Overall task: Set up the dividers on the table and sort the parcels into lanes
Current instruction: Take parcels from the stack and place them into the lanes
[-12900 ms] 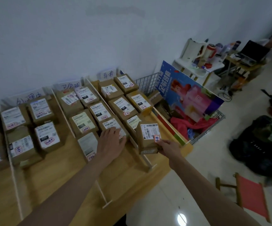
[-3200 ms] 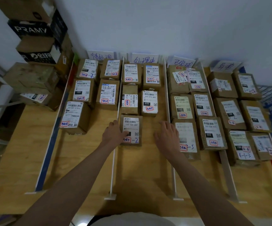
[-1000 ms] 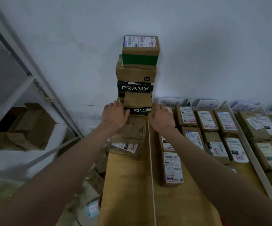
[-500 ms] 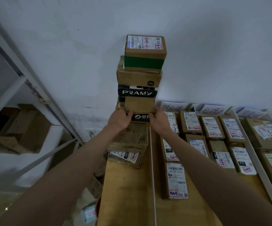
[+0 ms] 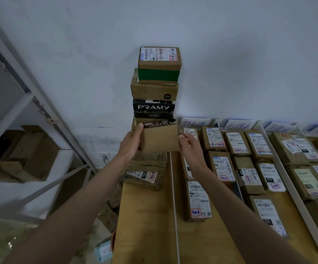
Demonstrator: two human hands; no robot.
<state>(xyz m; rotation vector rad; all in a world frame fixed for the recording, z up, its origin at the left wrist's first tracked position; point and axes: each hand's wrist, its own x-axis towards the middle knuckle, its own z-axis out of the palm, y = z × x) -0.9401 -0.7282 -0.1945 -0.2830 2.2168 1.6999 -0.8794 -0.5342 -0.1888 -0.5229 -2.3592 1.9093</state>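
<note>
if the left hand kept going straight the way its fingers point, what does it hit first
The left hand grips the plain brown box, fingers pointing up and away. Straight on, it would probably meet the black PRAMY box just above, though depth is unclear.

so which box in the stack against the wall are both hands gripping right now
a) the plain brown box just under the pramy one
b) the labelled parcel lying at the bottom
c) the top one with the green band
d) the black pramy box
a: the left hand and right hand clasp the sides of the plain brown box directly beneath the PRAMY box.
</note>
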